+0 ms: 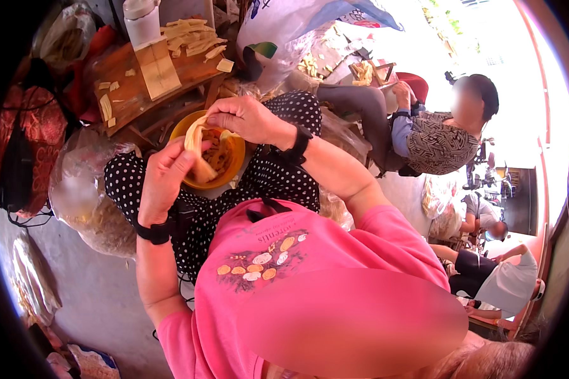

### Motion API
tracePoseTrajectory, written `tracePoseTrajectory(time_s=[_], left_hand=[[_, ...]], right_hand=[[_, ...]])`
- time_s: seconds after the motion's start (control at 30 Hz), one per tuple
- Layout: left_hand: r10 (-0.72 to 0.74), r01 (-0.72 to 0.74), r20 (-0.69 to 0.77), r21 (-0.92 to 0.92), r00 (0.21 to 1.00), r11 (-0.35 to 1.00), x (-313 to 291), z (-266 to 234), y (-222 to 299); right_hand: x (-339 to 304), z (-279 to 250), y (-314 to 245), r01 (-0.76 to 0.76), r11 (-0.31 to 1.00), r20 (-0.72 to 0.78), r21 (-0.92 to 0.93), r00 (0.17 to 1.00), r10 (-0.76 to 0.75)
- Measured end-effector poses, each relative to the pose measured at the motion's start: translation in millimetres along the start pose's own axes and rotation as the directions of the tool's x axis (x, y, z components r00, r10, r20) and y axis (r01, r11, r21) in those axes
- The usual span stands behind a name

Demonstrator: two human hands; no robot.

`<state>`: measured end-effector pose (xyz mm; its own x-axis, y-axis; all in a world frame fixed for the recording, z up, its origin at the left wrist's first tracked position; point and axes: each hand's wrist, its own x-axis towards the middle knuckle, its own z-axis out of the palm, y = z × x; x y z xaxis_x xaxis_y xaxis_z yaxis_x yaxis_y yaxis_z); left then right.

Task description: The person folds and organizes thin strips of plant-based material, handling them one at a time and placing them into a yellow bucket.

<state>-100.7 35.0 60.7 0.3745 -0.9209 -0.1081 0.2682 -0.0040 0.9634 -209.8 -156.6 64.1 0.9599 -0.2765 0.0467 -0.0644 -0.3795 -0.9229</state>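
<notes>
A pale yellow, folded, sheet-like strip (196, 138) is stretched between my two hands. My right hand (248, 120) pinches its upper end, fingers bent. Lower down and to the left, my left hand (164, 174) grips the strip between thumb and fingers. Both hands are above a yellow bowl (238, 165) resting at my lap. Orange-brown pieces (218, 151) lie inside the bowl, partly covered by the strip. The strip's exact material I cannot make out.
Ahead to the left stands a low wooden bench (123, 72) with pale strips (193, 39), a tan rectangular piece (158, 66) and a white bottle (142, 22). Plastic bags (88, 189) sit at my left. A seated person (439, 142) works at the right; others are farther back.
</notes>
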Motion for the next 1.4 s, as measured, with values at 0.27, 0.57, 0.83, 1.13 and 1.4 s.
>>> tracePoseTrajectory(time_s=[0.27, 0.57, 0.83, 1.13, 1.4], left_hand=[[-0.105, 0.124, 0.073, -0.364, 0.992, 0.923, 34.0, 2.9, -19.1], [0.262, -0.265, -0.039, -0.115, 0.964, 0.957, 62.4, 23.0, -53.1], [0.422, -0.385, 0.012, 0.433, 0.906, 0.815, 57.1, 21.8, -50.6], [0.395, -0.181, -0.355, 0.505, 0.847, 0.844, 63.0, 29.2, -59.2], [0.348, -0.136, -0.296, 0.555, 0.889, 0.821, 63.8, 24.1, -38.0]], right_hand=[[1.0, -10.6, 20.6, -0.254, 0.93, 0.159, 0.266, 0.963, 0.218], [-12.3, 2.8, 39.6, -0.688, 0.055, 0.657, 0.724, 0.711, 0.252], [-3.5, 48.0, 69.4, -0.328, -0.208, 0.379, 0.921, 0.876, 0.298], [-5.3, 60.2, 77.0, 0.011, 0.726, -0.317, 0.687, 0.904, 0.286], [-8.2, 24.0, 59.6, -0.17, 0.651, -0.093, 0.739, 0.932, 0.349]])
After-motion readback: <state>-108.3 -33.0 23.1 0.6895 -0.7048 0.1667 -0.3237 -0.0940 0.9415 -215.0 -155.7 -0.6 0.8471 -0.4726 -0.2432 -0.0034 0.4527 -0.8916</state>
